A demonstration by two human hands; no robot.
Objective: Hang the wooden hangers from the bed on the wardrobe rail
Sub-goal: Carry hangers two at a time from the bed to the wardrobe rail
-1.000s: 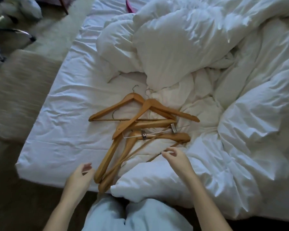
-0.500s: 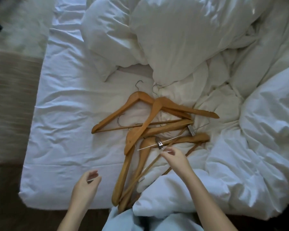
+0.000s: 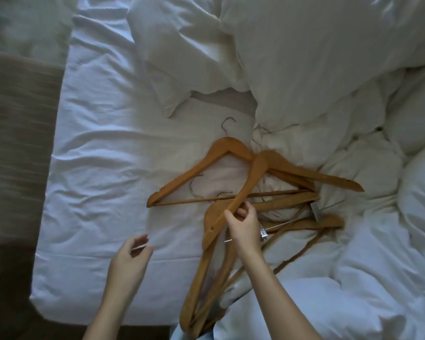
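A right hand closes on the top hanger of a tangled pile on an unmade bed.

Head camera: the right hand (image 3: 243, 223) pinches the near arm of the top hanger (image 3: 260, 168) between thumb and fingers, while the left hand (image 3: 130, 258) hovers half open and empty above the sheet (image 3: 103, 168). The hangers (image 3: 206, 273) lie crossed near the bed's edge, touching the bunched duvet (image 3: 304, 57), with hooks and a metal clip bar (image 3: 264, 233) threaded among them. Lifting one cleanly likely calls for raising the held hanger straight up and slowly, the free hand pinning the ones beneath, since its hook sits close to a fold of duvet and could snag. The wardrobe rail is out of view.
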